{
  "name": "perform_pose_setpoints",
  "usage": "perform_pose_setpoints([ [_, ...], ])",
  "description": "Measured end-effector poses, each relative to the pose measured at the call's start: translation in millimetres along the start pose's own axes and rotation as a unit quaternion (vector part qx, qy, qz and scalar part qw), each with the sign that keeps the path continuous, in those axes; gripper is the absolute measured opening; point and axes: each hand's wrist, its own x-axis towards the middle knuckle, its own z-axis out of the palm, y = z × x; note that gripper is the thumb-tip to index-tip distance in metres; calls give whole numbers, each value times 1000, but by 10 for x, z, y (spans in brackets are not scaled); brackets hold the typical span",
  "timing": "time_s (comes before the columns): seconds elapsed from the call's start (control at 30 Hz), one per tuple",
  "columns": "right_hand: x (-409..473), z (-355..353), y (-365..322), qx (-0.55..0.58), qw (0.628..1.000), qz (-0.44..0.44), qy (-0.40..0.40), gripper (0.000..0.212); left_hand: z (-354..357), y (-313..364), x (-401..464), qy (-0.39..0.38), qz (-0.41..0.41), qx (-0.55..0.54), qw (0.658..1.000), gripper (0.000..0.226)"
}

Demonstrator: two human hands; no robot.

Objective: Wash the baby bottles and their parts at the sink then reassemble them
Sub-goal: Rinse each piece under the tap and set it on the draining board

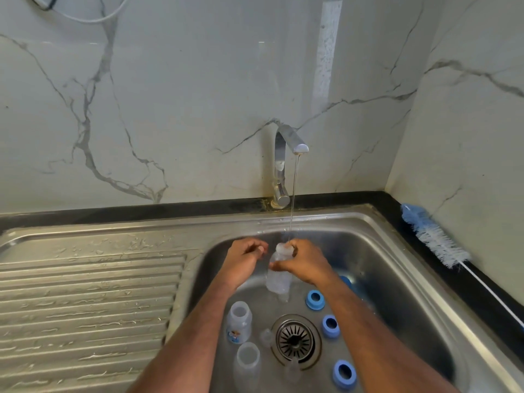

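The right hand [304, 263] gripped a clear plastic baby bottle [279, 275] under the thin tap stream [293, 194]; the left hand [246, 258] hovered loosely curled, holding nothing. Wet plastic might slip into the steel sink [397, 251].

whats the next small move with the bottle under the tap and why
Probably tip the clear bottle to pour its water out. The right hand holds it upright by the neck under the tap, whose thin stream lands at its mouth; the left hand holds nothing.

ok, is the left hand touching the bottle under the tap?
Apart. The head view shows a gap between the left hand and the bottle; only the right hand grips it.
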Motion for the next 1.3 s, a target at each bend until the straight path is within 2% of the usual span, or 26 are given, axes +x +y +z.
perform_pose_setpoints([
  [0.07, -20, -22, 9, -36, 998, -2, 50, 52, 11, -41, 30, -5, 7, 34, 999, 20],
  [0.2, -18, 12, 3, -47, 998, 6, -39, 42, 41, -70, 55, -30, 22, 87, 996, 21],
  [0.3, -16, -7, 17, -86, 996, 0, 1, 45, 67, -64, 44, -43, 18, 99, 994, 17],
  [0.4, -22, -7, 17, -90, 995, 9, -35, 42, 68, -68, 47, -50, 17, 110, 992, 15],
  [0.47, -12, 2, 40, -116, 993, 16, -6, 47, 65, -72, 45, -57, 10, 110, 992, 15],
  [0.67, 20, 19, 94, -130, 990, 54, 13, 58, 94, -60, 26, -70, 9, 120, 990, 14],
  [0.8, 35, 22, 72, -110, 989, 81, -58, 61, 96, -33, 11, -78, 14, 126, 989, 15],
  [0.93, 39, -20, 114, -121, 991, 57, -22, 56, 108, -28, 9, -72, 3, 120, 990, 19],
  [1.03, 38, -19, 137, -145, 980, 61, -118, 53, 113, -25, 2, -75, 0, 116, 990, 18],
  [1.07, 40, -4, 145, -150, 979, 64, -121, 53, 114, -27, 2, -76, -1, 115, 990, 19],
  [1.17, 27, 22, 142, -156, 986, 49, -43, 58, 116, -32, 3, -80, -1, 114, 990, 18],
  [1.3, 23, 18, 103, -148, 988, 45, -28, 58, 111, -42, 20, -83, -5, 109, 991, 17],
])
